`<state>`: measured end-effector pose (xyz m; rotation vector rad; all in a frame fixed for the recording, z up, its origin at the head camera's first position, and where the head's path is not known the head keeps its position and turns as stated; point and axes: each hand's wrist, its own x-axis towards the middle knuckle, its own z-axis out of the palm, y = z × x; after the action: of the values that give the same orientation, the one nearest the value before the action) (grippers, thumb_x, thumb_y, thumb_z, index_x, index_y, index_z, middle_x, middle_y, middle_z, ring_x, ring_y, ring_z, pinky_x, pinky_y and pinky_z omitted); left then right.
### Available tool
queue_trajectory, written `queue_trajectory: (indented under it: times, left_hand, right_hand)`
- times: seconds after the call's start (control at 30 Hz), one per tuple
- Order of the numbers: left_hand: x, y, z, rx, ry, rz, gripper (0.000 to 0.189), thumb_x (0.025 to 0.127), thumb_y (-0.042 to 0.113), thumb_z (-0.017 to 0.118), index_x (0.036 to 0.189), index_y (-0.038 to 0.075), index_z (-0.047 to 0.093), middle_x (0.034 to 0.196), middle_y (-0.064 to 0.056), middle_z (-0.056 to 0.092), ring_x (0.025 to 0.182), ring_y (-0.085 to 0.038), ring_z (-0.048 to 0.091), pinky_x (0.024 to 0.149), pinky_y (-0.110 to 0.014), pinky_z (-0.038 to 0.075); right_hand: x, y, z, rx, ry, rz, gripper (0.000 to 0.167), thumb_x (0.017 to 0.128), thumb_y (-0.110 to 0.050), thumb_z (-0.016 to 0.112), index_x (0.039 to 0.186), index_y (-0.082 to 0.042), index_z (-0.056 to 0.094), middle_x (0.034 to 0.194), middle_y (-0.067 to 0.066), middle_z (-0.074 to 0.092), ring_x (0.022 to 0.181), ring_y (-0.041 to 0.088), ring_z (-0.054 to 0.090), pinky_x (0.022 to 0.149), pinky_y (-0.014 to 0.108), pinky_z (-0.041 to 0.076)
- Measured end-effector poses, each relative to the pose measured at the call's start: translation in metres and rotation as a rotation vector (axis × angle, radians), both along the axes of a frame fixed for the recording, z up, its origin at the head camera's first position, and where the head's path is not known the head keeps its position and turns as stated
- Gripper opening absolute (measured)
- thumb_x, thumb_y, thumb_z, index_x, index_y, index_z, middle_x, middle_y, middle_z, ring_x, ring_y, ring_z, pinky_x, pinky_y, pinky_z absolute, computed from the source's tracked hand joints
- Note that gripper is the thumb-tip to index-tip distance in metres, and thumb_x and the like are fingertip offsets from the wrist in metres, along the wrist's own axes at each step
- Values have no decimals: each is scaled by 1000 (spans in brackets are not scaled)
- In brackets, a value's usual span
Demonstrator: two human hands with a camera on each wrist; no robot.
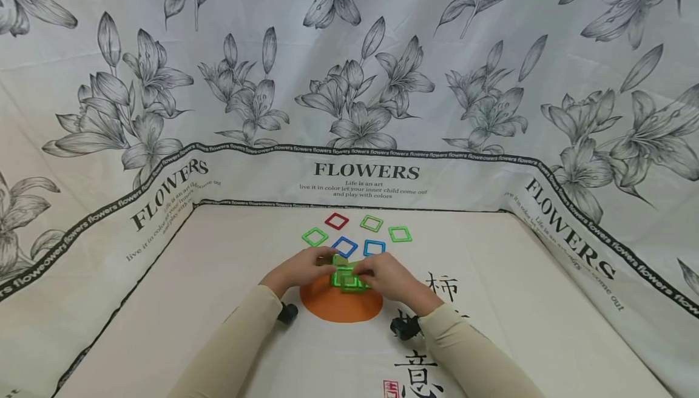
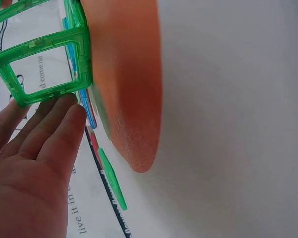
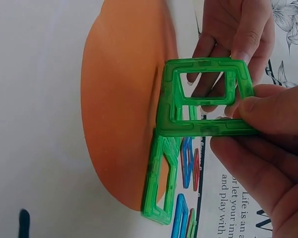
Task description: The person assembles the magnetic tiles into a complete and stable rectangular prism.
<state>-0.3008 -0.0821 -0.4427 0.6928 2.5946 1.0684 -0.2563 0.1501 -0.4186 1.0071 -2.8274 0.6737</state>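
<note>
Several green square frame-like magnetic tiles (image 1: 349, 289) stand joined over the orange round print (image 1: 341, 310). My left hand (image 1: 302, 269) is on their left side, pinching an upright green tile (image 2: 44, 42) between thumb and fingers; the thumb is mostly cut off in the left wrist view. On the other side, my right hand (image 1: 393, 276) pinches the edge of another green square tile (image 3: 203, 130), with thumb and fingertips on its outer side. One more green tile (image 3: 151, 181) lies low against the print beside them.
Beyond the hands lie loose tiles: a red one (image 1: 342, 216), two blue ones (image 1: 374, 241) and several green ones (image 1: 402, 241). Black calligraphy (image 1: 417, 374) is printed on the white cloth. A flower-patterned curtain (image 1: 366, 179) surrounds the table. Black devices (image 1: 405, 327) sit at both wrists.
</note>
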Motion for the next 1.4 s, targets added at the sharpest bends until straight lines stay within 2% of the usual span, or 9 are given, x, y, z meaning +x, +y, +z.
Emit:
queue_trajectory:
  times: [0.57,0.83,1.4]
  left_hand:
    - [-3,-1,-3,18,-7,-6,51,94,34,60,140,13,52,139,-6,56,125,-23,57,110,-45,40]
    - [-2,-2,-2,27,-14,-8,51,94,32,60,139,12,52,134,-5,61,124,-21,58,110,-44,41]
    - [-2,-1,-2,41,-26,-1,49,95,29,60,139,11,52,134,-7,60,125,-23,57,110,-45,41]
  right_hand:
    - [-1,-9,-6,10,43,-11,14,88,-10,68,99,-12,77,93,-4,74,81,9,59,71,22,52]
    - [-4,-10,-11,-8,84,2,15,88,-9,68,100,-12,77,95,-3,75,87,11,66,74,23,55]
    - [-8,-12,-12,-27,69,3,15,90,-11,66,100,-12,77,96,-3,75,88,11,66,77,25,55]
